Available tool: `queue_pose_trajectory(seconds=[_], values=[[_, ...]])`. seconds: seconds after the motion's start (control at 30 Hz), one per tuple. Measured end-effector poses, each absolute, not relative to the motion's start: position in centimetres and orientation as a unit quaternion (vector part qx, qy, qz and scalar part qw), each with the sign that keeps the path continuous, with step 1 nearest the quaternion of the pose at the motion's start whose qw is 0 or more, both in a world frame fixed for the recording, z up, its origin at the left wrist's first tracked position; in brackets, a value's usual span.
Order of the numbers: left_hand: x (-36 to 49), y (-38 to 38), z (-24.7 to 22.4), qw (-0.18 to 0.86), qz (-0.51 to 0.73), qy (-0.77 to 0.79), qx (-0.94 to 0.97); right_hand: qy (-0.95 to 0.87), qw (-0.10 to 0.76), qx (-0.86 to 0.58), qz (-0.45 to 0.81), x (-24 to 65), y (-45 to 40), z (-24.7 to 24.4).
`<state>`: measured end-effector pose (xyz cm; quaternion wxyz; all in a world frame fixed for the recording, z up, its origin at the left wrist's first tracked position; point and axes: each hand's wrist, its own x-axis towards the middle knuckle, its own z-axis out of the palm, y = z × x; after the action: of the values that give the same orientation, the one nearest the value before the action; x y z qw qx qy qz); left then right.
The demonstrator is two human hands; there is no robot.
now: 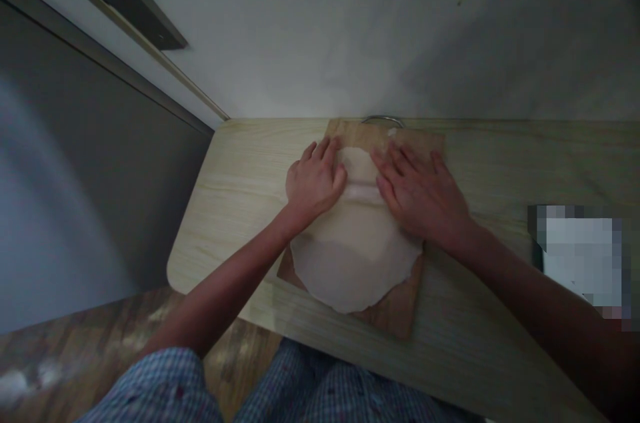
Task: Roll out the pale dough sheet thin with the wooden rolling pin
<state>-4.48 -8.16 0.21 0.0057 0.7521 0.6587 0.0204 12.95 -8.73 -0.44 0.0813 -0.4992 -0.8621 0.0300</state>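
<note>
A wide, thin sheet of pale dough (357,263) covers most of a wooden board (395,313) and overhangs it at the left. Across its upper part lies a pale rolling pin (363,193), seen only between the hands. My left hand (316,176) rests over the pin's left end, fingers stretched forward and a little apart. Over the right end lies my right hand (417,189), flat with its fingers spread. Both palms hide the ends of the pin.
The board, with a metal handle (383,119) at its far edge, lies on a light wooden table (215,209) against a white wall. A blurred-out object (583,256) is at the right. A door handle plate (125,3) shows upper left.
</note>
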Motion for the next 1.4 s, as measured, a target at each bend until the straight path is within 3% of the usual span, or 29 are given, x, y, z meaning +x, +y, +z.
queue_pose_trajectory(seconds=[0.8,1.4], values=[[-4.4,-4.1,0.3,0.054,0.09,0.641,0.76,-0.847,0.077,-0.524,0.045,12.7,-5.4,-0.4],[-3.9,-1.5,0.4,0.064,0.109,0.634,0.763,-0.837,0.097,-0.539,-0.014,12.5,-3.7,0.3]])
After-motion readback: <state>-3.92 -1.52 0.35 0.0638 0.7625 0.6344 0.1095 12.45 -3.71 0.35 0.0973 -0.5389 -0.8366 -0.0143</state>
